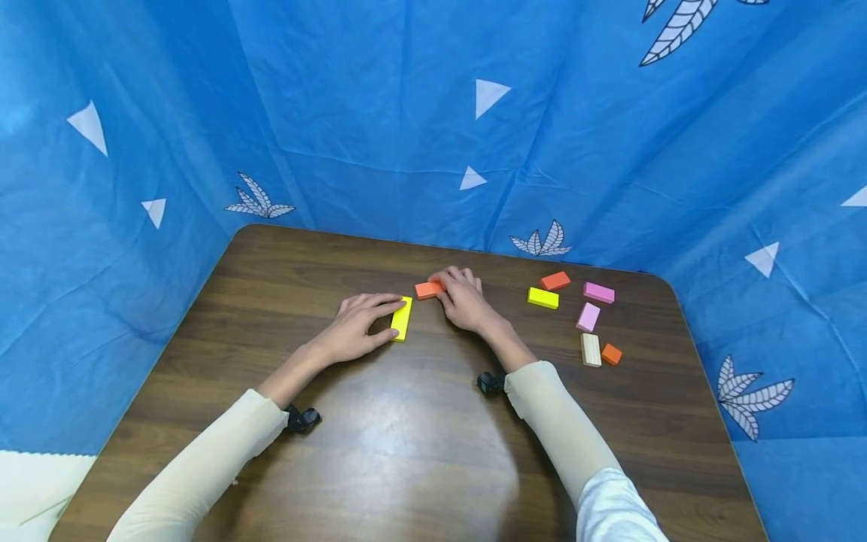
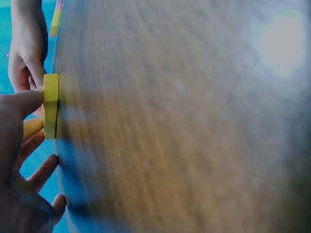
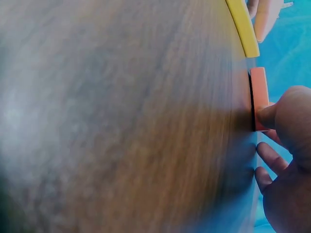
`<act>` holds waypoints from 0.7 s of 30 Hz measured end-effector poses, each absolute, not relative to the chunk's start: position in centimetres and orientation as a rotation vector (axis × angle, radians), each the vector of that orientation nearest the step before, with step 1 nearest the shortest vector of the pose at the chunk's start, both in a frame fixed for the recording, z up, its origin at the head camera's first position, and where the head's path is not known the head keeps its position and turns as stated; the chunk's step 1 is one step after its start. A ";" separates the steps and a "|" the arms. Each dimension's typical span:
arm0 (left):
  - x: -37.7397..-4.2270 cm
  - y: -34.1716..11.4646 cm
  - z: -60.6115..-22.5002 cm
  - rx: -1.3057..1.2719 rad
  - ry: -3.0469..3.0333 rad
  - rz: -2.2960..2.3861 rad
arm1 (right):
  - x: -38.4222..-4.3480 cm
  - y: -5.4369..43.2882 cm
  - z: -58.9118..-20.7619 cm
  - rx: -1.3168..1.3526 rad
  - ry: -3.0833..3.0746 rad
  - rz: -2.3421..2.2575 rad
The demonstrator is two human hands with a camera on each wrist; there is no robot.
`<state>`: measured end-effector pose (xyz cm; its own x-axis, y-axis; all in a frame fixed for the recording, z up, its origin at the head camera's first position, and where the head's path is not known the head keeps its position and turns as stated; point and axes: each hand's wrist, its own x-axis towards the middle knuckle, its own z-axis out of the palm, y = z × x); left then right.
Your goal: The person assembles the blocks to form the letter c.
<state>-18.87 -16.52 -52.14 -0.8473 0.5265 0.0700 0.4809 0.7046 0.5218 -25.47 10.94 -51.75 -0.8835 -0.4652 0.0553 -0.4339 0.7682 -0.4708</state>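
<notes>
The left hand's [image 1: 354, 329] grip pinches a yellow block [image 1: 401, 319] beyond mid-counter [image 1: 400, 467], toward the far edge; the right hand's [image 1: 467, 301] pinches an orange block [image 1: 427, 290] just beside it, a gap between. Six loose blocks [image 1: 588, 317] lie unheld toward the right edge. The counter is wood-grained; a blue curtain [image 1: 406, 113] surrounds it.

On the table [image 1: 379, 467], the near block [image 1: 402, 319] lies left of the far block [image 1: 425, 291]. Six other blocks [image 1: 588, 317] lie farther right.
</notes>
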 end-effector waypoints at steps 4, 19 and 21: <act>-18.8 -16.5 -52.2 0.827 2.822 0.834 | -25.6 10.6 -51.9 -0.748 2.892 -0.760; -18.8 -16.5 -52.4 0.799 2.807 0.872 | -25.7 10.0 -51.9 -0.741 2.892 -0.764; -18.8 -16.5 -52.4 0.794 2.809 0.870 | -25.7 9.9 -51.9 -0.747 2.890 -0.763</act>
